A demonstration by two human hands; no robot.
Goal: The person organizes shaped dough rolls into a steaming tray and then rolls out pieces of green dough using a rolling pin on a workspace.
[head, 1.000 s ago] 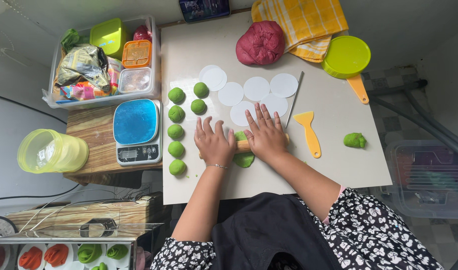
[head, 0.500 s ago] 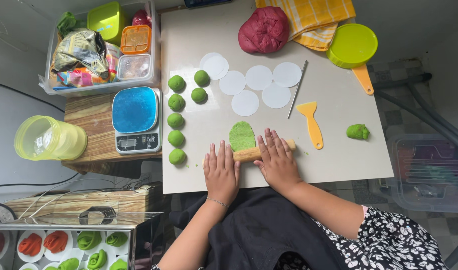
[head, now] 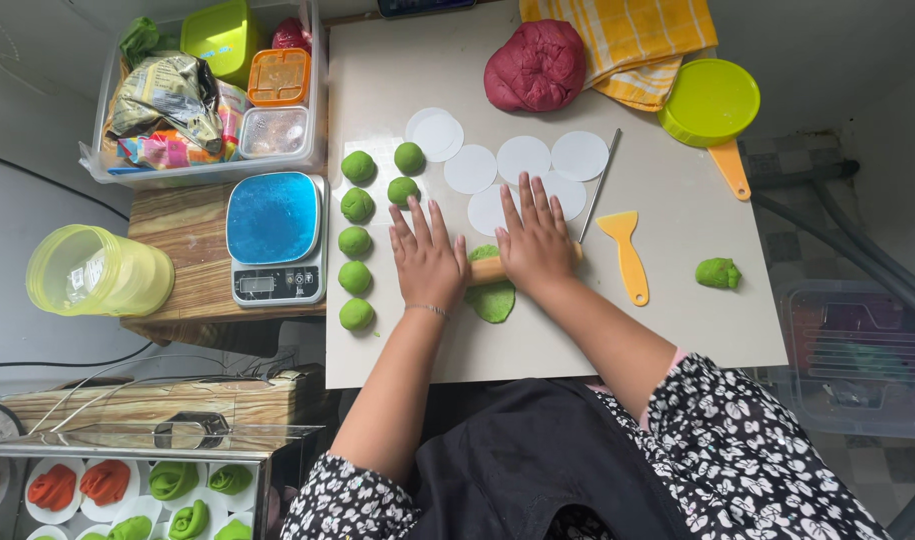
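Your left hand (head: 427,258) and right hand (head: 535,240) are both lying flat, palms down, on a wooden rolling pin (head: 489,269), fingers stretched out and slightly spread rather than curled around it, so you're pressing on it, not gripping. The pin sits across a flattened piece of green dough (head: 493,298), roughly mid-surface and a bit closer to the near edge of the white surface (head: 677,310); you can see the dough poking out both above and below the pin between your hands. Just left of your left hand there's a column of green dough balls (head: 355,241) running along the left edge, with two more beside the top of it. Past your fingers, toward the far edge, a bunch of round white paper discs (head: 524,157) are laid out, some overlapping. To the right of your right hand are a thin metal rod (head: 599,185) and a yellow scraper (head: 625,250), and well apart near the right edge a small green dough lump (head: 718,273). A big dark red dough mass (head: 535,64) sits at the far edge next to a yellow striped cloth (head: 627,40). Off the surface on the left stands a blue-topped kitchen scale (head: 274,235).
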